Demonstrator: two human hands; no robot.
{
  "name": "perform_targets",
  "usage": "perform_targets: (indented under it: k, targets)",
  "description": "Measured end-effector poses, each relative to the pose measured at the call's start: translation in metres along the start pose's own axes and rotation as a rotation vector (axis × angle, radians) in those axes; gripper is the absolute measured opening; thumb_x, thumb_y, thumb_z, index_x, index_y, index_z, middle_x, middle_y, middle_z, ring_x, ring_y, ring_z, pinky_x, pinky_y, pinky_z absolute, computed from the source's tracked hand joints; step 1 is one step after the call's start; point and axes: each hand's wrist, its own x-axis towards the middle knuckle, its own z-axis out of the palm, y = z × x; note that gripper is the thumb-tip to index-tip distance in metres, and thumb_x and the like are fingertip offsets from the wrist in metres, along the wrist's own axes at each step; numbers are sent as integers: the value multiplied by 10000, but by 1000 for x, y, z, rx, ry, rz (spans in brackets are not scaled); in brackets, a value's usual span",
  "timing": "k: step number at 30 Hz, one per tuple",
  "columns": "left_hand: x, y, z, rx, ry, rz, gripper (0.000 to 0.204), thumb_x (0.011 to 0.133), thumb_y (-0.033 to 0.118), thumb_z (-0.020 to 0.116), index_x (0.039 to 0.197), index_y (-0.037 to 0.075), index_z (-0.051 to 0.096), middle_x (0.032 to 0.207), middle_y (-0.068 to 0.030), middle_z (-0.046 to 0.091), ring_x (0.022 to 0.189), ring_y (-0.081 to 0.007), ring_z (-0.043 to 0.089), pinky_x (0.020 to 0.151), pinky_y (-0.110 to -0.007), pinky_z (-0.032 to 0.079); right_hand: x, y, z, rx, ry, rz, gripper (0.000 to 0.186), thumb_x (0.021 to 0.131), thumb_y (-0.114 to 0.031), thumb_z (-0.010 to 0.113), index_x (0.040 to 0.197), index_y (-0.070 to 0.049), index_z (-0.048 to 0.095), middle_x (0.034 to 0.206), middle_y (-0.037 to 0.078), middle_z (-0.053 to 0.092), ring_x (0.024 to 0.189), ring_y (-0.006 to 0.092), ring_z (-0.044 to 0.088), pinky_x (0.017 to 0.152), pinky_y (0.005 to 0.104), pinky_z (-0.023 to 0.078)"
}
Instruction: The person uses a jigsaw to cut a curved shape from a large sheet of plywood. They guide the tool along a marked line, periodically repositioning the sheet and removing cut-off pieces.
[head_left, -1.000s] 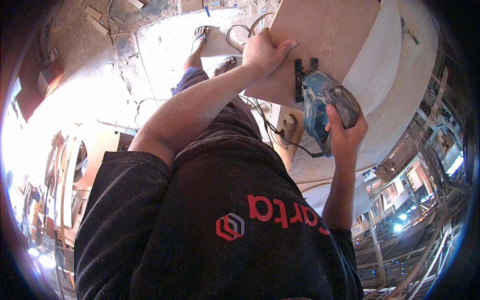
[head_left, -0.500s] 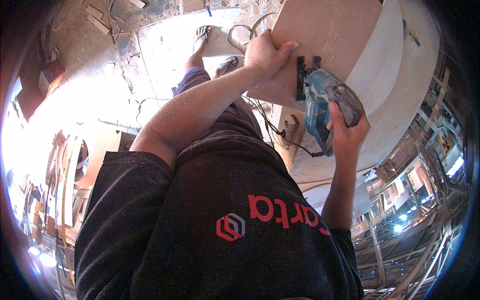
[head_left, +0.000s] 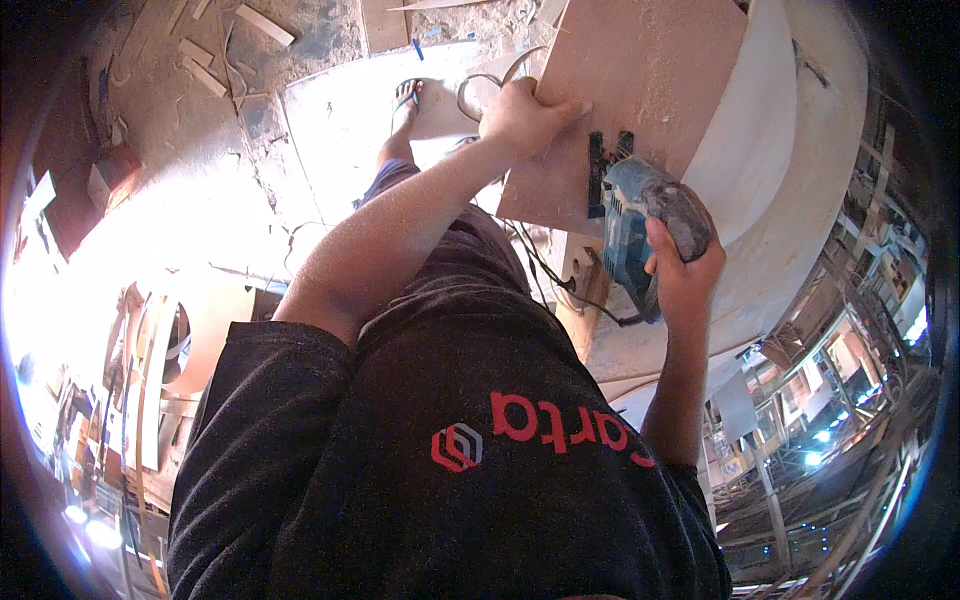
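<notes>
My right hand (head_left: 688,268) is wrapped round the grip of a blue, dust-covered jigsaw (head_left: 628,225). The black base plate (head_left: 597,175) of the tool rests at the near edge of a thin brown plywood sheet (head_left: 655,75). The blade is hidden from view. On the sheet's left edge lies my left hand (head_left: 522,120), thumb stretched over the top face and fingers curled at the edge. Sawdust is scattered on the plywood. From the jigsaw's rear a dark cord (head_left: 625,320) runs off to the left.
Beneath the sheet is a pale, curved-edged worktop (head_left: 770,240). A wooden block (head_left: 585,270) stands by the cord. Wood offcuts (head_left: 265,25) litter the floor at the far left. Timber strips (head_left: 150,370) lean at the left, and more wood is stacked at the lower right.
The view has shifted slightly. The jigsaw and my right hand sit a little nearer and further left in the picture. My left hand remains on the sheet's edge.
</notes>
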Motion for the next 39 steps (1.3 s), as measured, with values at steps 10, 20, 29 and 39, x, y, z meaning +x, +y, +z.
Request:
perform_targets:
  k: [10,20,29,39]
  targets:
    - [110,80,-8,-348,95,221,632,824,442,818,1200,-41,661,1107,-223,745,980,-329,741,850,-441,577,0,-3,9,-6,22,-44,500,895,-97,784,1328,70,596,1106,132,713,915,178,637,814,322,503]
    - [82,57,-2,-228,275,210,529,872,386,770,1124,-66,657,1049,-245,739,1003,-357,723,876,-453,562,-8,9,-4,-48,-36,-12,569,881,-122,800,1357,93,573,1240,214,699,1144,267,681,1014,376,515]
    - [52,63,-5,-159,332,96,513,878,383,761,1106,-60,637,1036,-252,715,1015,-393,697,889,-492,542,-17,9,-4,-135,-68,-155,583,883,-127,788,1372,96,563,1266,231,688,1173,277,671,1029,388,508]
    - [50,70,-6,-113,342,68,560,890,449,734,1164,-30,632,1102,-263,716,1088,-415,686,945,-503,526,-12,14,-9,-112,-62,-104,581,892,-153,800,1360,102,569,1244,220,698,1148,273,679,1018,389,514]
